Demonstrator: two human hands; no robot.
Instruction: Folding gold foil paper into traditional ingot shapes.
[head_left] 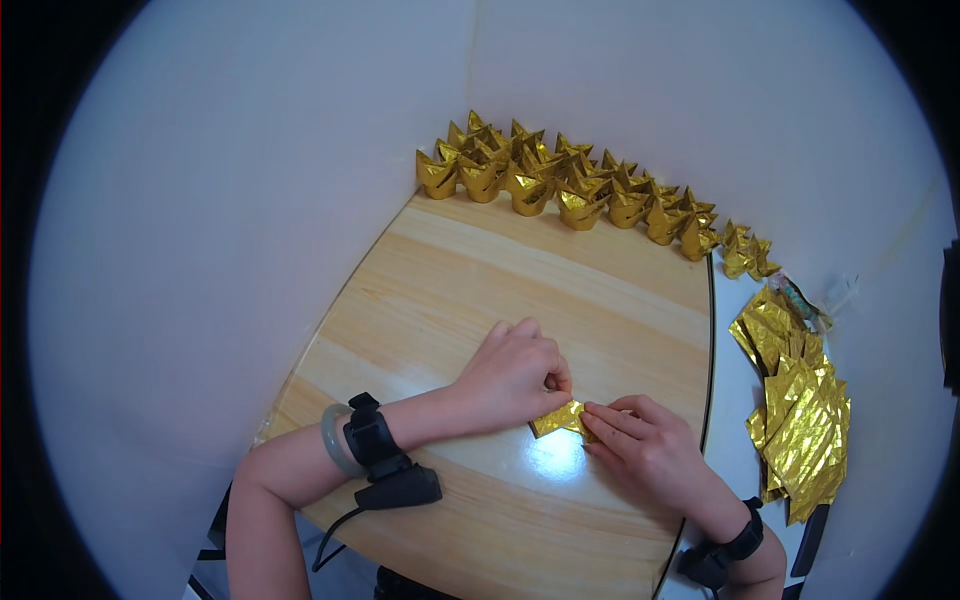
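Two hands meet at one foil (556, 421): the left hand's (515, 373) fingers pinch its upper edge, and the right hand's (648, 446) fingers grasp its right end, just over the table (470, 290). An uneven tug between them could, I judge, tear it or skew a fold. Open room lies ahead of the fingers, up to the gold shapes (580, 207); the table's edge runs near the right fingers, the right forearm crossing it. Beyond that, right of the fingers, lies a foil pile (808, 435).
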